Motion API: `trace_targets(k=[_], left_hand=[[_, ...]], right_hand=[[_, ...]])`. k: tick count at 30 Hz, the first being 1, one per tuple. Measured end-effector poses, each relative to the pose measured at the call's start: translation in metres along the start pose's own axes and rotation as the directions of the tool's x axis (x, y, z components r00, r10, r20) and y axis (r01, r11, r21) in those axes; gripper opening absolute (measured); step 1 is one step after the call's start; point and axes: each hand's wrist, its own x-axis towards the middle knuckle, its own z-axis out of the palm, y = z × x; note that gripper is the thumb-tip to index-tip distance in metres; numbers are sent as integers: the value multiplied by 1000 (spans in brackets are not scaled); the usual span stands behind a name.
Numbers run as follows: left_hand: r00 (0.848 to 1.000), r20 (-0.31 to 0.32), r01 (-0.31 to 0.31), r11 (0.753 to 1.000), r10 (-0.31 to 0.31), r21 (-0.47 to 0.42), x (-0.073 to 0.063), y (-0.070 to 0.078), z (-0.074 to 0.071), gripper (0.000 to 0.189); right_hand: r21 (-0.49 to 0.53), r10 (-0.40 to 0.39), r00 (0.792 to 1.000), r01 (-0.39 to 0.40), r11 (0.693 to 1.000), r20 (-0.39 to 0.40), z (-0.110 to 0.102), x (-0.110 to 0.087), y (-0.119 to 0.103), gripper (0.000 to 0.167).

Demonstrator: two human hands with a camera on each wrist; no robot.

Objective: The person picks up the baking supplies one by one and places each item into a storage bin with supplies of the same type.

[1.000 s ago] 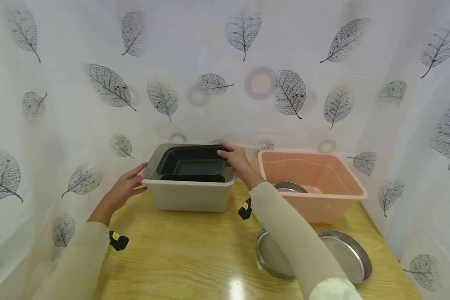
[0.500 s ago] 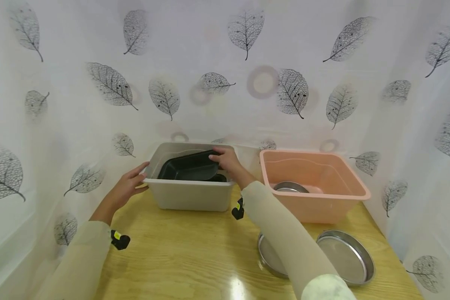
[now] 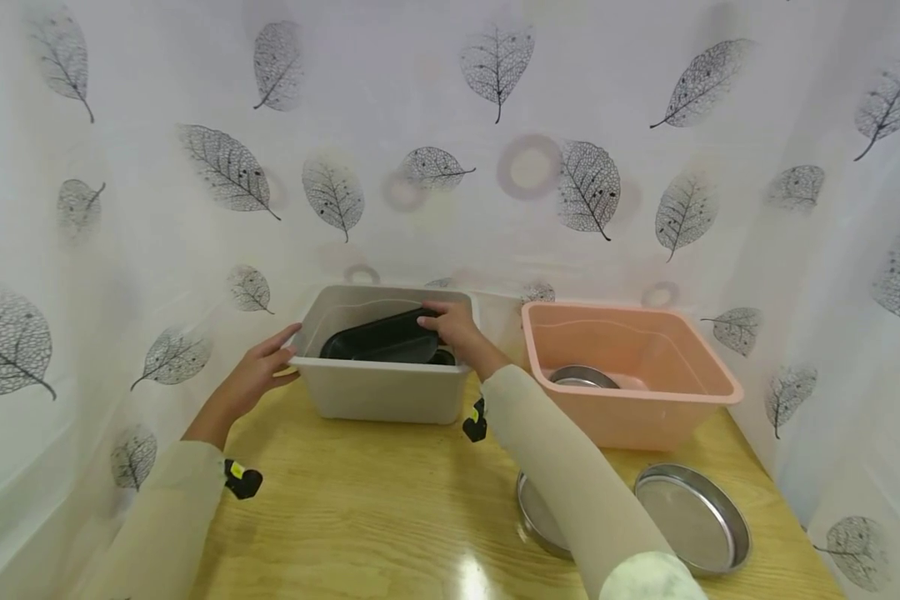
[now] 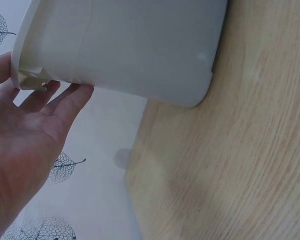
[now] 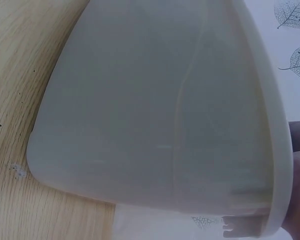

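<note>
A light grey plastic bin (image 3: 382, 392) stands at the back left. My left hand (image 3: 251, 379) holds its left rim; in the left wrist view the fingers (image 4: 72, 102) curl under the rim against the outer wall. Inside the bin, my right hand (image 3: 457, 333) grips the right end of a black rectangular baking pan (image 3: 378, 337), which tilts with its right end higher. Another dark piece (image 3: 441, 357) shows below that pan, mostly hidden. The bin's outer wall (image 5: 140, 110) fills the right wrist view, hiding the pan and most of the right hand.
A pink bin (image 3: 630, 421) stands right of the grey one, with a round metal pan (image 3: 583, 377) inside. Two more round metal pans lie on the table in front, one (image 3: 693, 521) at right and one (image 3: 542, 517) partly behind the right sleeve. A leaf-print curtain (image 3: 435, 225) hangs behind.
The black baking pan has gone from lying level near the bin's rim to tilting lower inside it. My right hand moved slightly left and down with it. The left hand keeps its hold.
</note>
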Motion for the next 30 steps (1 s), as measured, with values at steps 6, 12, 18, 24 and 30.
trace_targets(k=[6,12,18,24,30], left_hand=[[1000,6,-4,1000,4,-2,1,-2,0,66],[1000,4,-22,1000,22,9,2,-4,1,66],[1000,6,-19,1000,18,12,3,-5,1,65],[1000,-1,-13,1000,13,9,2,-4,-1,67],[999,-41,-5,1000,6,4,1,-6,0,67]], right_hand=[[1,-5,1000,5,1000,-12,-2,-2,2,52],[-13,-3,1000,3,1000,-7,-5,-3,2,54],[-38,-23,1000,23,999,3,-10,-4,0,54],[-29,-85,995,87,996,48,-15,-7,-3,56],[-88,-120,991,125,988,51,-21,-17,-8,56]])
